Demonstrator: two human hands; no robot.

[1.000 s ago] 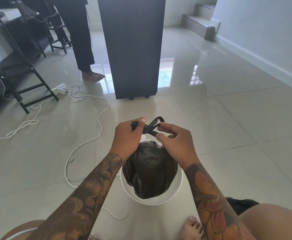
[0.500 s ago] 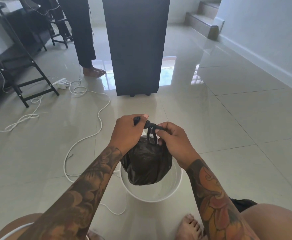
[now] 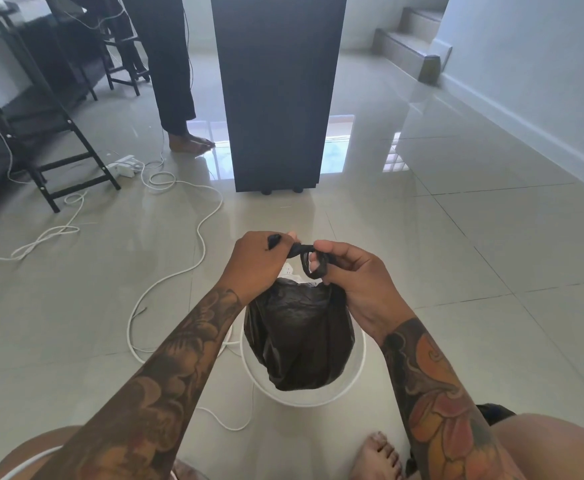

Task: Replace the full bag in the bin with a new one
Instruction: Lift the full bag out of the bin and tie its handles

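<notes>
We saw a bright, evenly daylit room, the light coming from beyond the far side of the glossy tiled floor [image 3: 474, 237]. That floor threw back strong glare: a pale window reflection lay either side of the dark cabinet [image 3: 276, 91], and a white streak ran along the tiles by the right wall [image 3: 543, 64]. Shadows were soft and faint, with only a dim patch under the forearms. The black bag [image 3: 299, 334] kept little surface detail beyond a few grey highlights on its creases. Straight lines bowed near the edges, typical wide-angle bending. Focus was fairly sharp overall, slightly soft at the bottom corners.
</notes>
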